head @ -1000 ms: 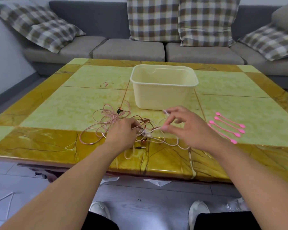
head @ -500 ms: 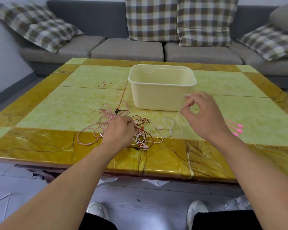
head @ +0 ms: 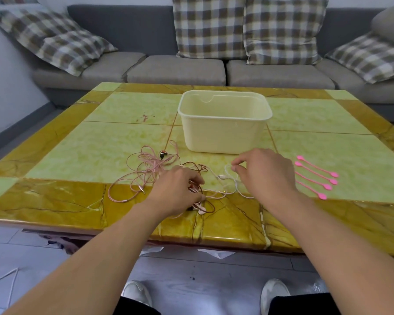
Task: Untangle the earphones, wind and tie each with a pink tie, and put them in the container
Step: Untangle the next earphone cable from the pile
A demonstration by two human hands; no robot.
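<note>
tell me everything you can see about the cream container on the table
The cream container is a rectangular tub with rounded corners, a rolled rim and walls that taper slightly toward the base. It looks like smooth, matte plastic. A shallow notch is cut into its far wall near the rim. It stands upright and lidless on the green and yellow marble-look table, beyond the tangled earphones. The part of its inside that shows holds nothing. Neither hand touches it; the right hand is just in front of it.

pink ties [head: 316, 176], cream container [head: 223, 135], plaid cushions [head: 208, 26]
</note>
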